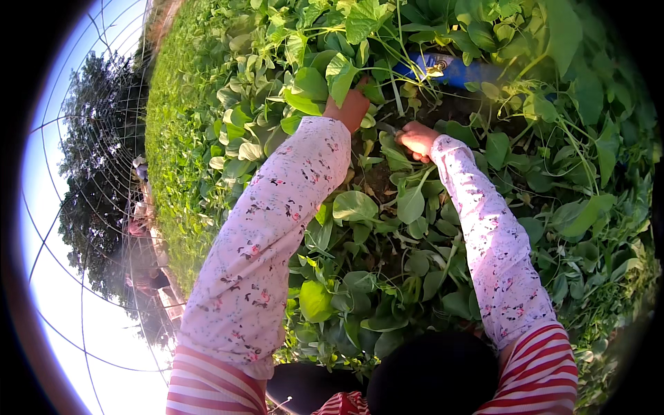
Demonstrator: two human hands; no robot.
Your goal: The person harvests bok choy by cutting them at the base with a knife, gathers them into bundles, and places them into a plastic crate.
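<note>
My left hand (354, 110) reaches into broad-leaved green plants (309, 85), its back towards me. A leaf covers part of it and its fingers are mostly hidden, so what they hold cannot be made out. To its right, my right hand (418, 140) is closed around what looks like a small knife. The short grey blade (386, 127) points left towards the plant stems near my left hand. Pale floral sleeve covers (290, 207) are on both forearms. Beneath the hands, dry leaves and bare soil (374, 179) show between the plants.
A blue printed plastic sheet or bag (451, 70) lies among vines beyond my right hand. Lobed vine leaves (365, 21) overhang the far side. My dark-clad knee (436, 371) is close in front. Wire netting (93, 207) runs along the left, with trees (98, 140) behind it.
</note>
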